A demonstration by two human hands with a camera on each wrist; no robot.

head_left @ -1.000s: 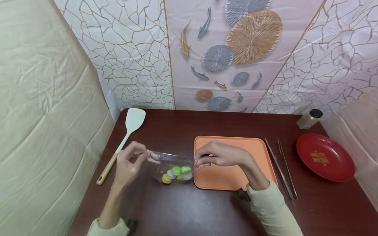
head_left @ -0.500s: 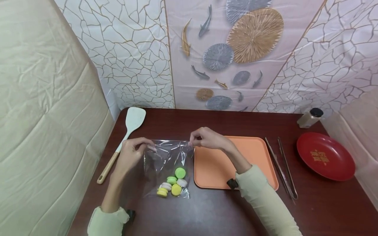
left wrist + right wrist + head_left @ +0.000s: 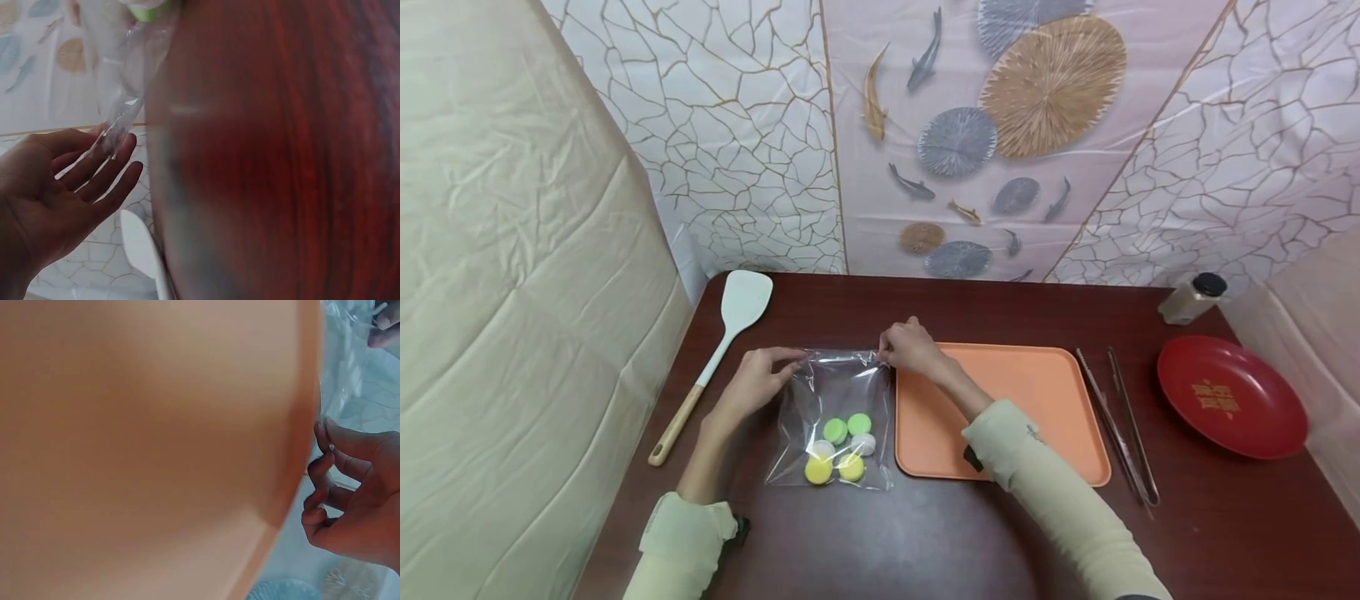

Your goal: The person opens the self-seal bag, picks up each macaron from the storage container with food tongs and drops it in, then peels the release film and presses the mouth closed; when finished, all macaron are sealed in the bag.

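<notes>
A clear plastic bag (image 3: 837, 383) lies on the dark table, its mouth toward the far side. Inside, several macarons in green (image 3: 835, 430), white (image 3: 863, 444) and yellow (image 3: 818, 470) have settled near the bottom. My left hand (image 3: 756, 383) pinches the bag's top left corner. In the left wrist view the bag's edge runs between thumb and fingers of that hand (image 3: 75, 181), the other fingers loosely extended. At the top right corner my right hand (image 3: 913, 345) pinches the film between thumb and forefinger, with the remaining fingers curled in the right wrist view (image 3: 350, 487).
An orange tray (image 3: 1000, 417) sits just right of the bag, beneath my right forearm. Metal tongs (image 3: 1123, 425), a red plate (image 3: 1232, 396) and a black-capped jar (image 3: 1192, 298) stand farther right. A white spatula (image 3: 730, 325) with a wooden handle lies at the left.
Both hands have moved away from me, drawing the bag's mouth up and back. The bag now lies flatter and spread out, and the macarons have shifted apart inside.
</notes>
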